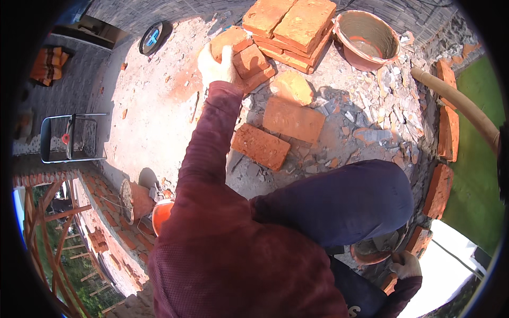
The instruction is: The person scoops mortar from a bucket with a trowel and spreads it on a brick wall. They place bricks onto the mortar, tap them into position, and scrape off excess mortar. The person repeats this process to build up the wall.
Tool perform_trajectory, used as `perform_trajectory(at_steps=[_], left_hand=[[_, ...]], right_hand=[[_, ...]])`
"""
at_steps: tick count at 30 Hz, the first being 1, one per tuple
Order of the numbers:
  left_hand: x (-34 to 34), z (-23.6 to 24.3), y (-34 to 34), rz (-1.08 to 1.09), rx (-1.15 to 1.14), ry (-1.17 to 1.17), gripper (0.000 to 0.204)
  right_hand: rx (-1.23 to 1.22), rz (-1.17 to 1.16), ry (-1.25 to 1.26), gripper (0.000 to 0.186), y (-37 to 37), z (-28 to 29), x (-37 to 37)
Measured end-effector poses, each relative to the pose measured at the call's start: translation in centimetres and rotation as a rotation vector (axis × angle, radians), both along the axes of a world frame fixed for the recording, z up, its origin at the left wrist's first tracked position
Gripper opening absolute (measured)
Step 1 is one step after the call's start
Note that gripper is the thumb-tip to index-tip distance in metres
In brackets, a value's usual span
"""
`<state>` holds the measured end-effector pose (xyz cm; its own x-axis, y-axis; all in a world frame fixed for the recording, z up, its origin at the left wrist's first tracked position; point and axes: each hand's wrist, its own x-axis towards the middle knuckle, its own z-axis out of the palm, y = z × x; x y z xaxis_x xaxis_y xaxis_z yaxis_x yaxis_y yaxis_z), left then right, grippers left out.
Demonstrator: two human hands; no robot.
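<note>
A rough concrete slab [154,122] strewn with mortar rubble lies high above a scaffold and greenery at the lower left. At the far left stands a metal-framed step stool [71,139], and a round dark lid [154,37] rests near the slab's top edge. The left hand [216,66], in a pale glove, reaches up the middle, its fingers closed over a broken brick [229,41] at the near end of the brick stack [291,29]; its long axis runs up and to the right. Two loose bricks [278,132] lie below. Right of the stack sits an orange mortar bowl [367,40]. At the lower right, the gloved right hand [405,264] grips something I cannot make out.
</note>
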<state>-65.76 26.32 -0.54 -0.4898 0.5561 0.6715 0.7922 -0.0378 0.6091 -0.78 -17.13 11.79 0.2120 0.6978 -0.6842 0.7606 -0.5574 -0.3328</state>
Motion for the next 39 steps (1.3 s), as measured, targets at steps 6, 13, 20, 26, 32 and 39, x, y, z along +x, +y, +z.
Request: perform_trajectory(at_steps=[6,13,20,26,32,39], left_hand=[[-12.8,-5.7,5.0,-0.061,-0.490,-0.519,0.129],[-21.5,-10.2,14.6,0.185,-0.814,0.065,0.102],[-19.5,-10.5,10.8,-0.016,-0.754,-0.543,0.119],[-12.0,-5.7,4.4,-0.308,-0.729,-1.028,0.071],[-14.3,-5.7,3.0,-0.434,-0.538,-1.322,0.043],[-10.9,-2.6,-1.3,-0.236,-0.651,-1.115,0.044]], right_hand=[[-0.045,-0.095,0.001,0.029,-0.9,0.8,-0.2],[-0.121,0.011,-0.125,0.033,-1.1,0.9,-0.6],[-0.038,-0.184,-0.001,0.033,-2.0,2.4,-1.1],[0.007,-0.238,0.057,0.026,-1.6,4.7,-1.4],[0.157,-0.275,0.029,0.026,-3.5,7.0,-1.0],[0.503,-0.393,0.226,0.076,-3.4,5.7,-0.5]])
